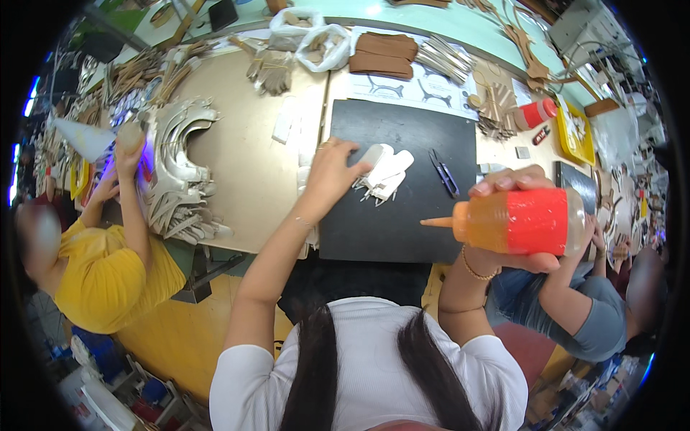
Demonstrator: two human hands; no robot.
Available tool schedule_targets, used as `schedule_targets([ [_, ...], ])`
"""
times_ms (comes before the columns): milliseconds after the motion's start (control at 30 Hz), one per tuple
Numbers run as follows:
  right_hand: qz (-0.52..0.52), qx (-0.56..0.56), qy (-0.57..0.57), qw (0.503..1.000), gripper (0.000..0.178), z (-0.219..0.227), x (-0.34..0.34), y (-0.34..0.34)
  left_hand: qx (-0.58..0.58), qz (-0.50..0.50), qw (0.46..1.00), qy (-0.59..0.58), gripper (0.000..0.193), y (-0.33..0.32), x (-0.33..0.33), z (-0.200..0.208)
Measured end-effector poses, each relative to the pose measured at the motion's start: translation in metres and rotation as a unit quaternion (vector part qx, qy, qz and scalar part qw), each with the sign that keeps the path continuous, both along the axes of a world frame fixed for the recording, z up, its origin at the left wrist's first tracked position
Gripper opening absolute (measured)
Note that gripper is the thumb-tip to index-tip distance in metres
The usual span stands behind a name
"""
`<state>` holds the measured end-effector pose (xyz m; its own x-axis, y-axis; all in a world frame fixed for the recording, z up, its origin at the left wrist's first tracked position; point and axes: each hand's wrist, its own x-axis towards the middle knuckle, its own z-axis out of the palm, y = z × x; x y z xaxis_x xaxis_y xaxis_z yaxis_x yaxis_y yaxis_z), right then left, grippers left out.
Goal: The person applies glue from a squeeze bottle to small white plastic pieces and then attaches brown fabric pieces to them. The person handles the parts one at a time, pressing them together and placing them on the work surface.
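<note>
My right hand [519, 181] is wrapped round a squeeze bottle [535, 221] with a red band and an orange tip, held sideways above the table so that the tip points left. On a black work mat [417, 233] lies a small fanned pile of white strap-like pieces [388, 172] with rounded ends. My left hand [332, 169] is at the pile's left side, thumb and fingers apart. Its thumb reaches the edge of the pieces; whether it presses on them I cannot tell. Right of the pile lie dark thread snips [444, 174].
Brown leather pieces [384, 54], silvery strips [444, 59] and plastic bags [323, 48] stand at the back. Another red-banded bottle [535, 113] and a yellow tray [575, 133] are at right. Curved pale straps [180, 154] pile up left, beside a co-worker in yellow [108, 280]; another person [575, 309] sits right.
</note>
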<state>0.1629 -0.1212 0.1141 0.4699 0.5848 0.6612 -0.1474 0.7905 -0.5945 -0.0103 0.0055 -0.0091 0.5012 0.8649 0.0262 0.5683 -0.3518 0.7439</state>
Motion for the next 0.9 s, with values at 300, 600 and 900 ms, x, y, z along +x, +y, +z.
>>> schedule_targets([
  [300, 0.026, -0.018, 0.031, 0.999, 0.098, -0.006, 0.011, -0.011, -0.180, 0.014, 0.983, -0.047, 0.024, 0.001, 0.007, 0.018],
  [600, 0.009, -0.021, -0.024, 0.999, 0.101, -0.012, 0.001, 0.006, -0.423, -0.040, 0.855, -0.297, 0.032, -0.043, -0.025, 0.095],
  [900, -0.011, -0.050, -0.117, 0.992, 0.102, 0.003, -0.008, 0.011, -0.468, -0.070, 0.833, -0.286, 0.040, -0.055, -0.032, 0.123],
])
